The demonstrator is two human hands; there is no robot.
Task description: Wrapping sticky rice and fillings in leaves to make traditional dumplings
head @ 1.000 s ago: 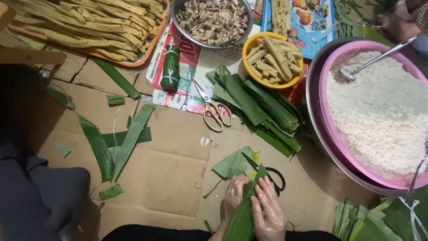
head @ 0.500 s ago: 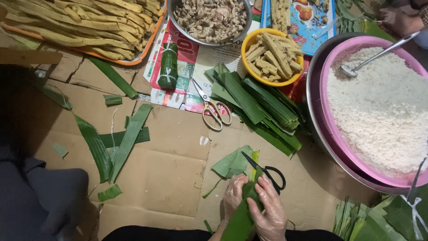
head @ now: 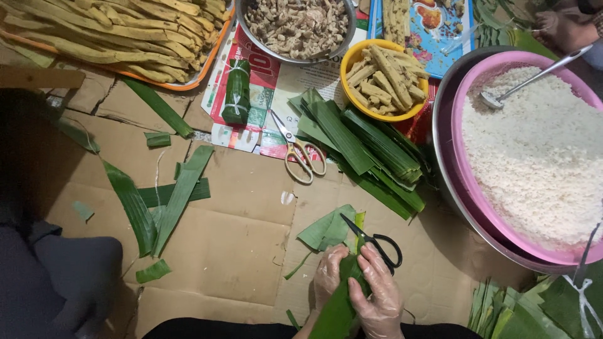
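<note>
While both gloved hands clasp the rolled green leaf [head: 336, 307] at the cardboard floor's near edge, left hand [head: 328, 276] and right hand [head: 377, 295] wrapped around it, a slackened grip could let it unroll; black scissors [head: 377, 240] lie risky just beside.

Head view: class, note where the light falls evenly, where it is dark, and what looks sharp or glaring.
Head view: even, soft light over the cardboard floor; the white rice is bright but keeps its grain; the left edge is dark, where a person's clothed leg loses detail; both gloved hands, left hand and right hand, on the folded green leaf, look sharp.
</note>
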